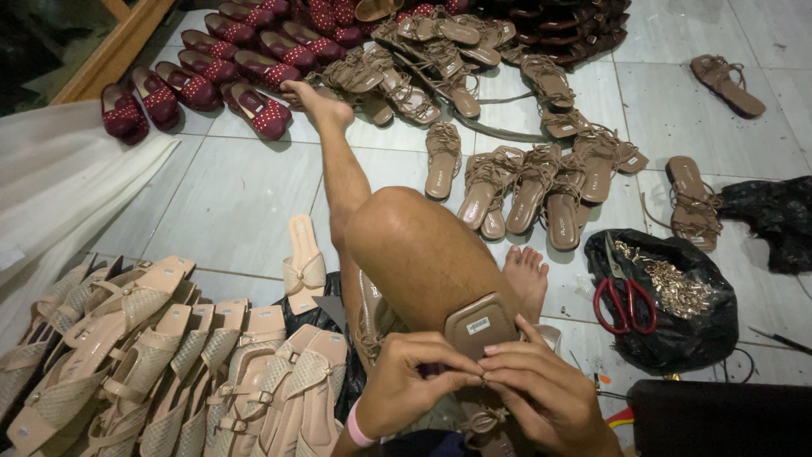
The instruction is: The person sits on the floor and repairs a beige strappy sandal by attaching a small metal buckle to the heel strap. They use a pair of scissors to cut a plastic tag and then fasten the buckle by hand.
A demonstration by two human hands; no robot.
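Both hands' fingers [474, 366] pinched together, tan sandal [480, 326] sole just behind

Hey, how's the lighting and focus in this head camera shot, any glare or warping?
Head view: sharp focus on both hands and the tan sandal; soft overhead glare on the floor tiles; wide-angle bending at the edges; top left corner falls dark.

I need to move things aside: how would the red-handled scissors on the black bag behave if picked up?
The scissors are probably stiff and fairly heavy for their size. Resting on a soft black plastic bag beside loose gold trinkets, they may slide or snag some.
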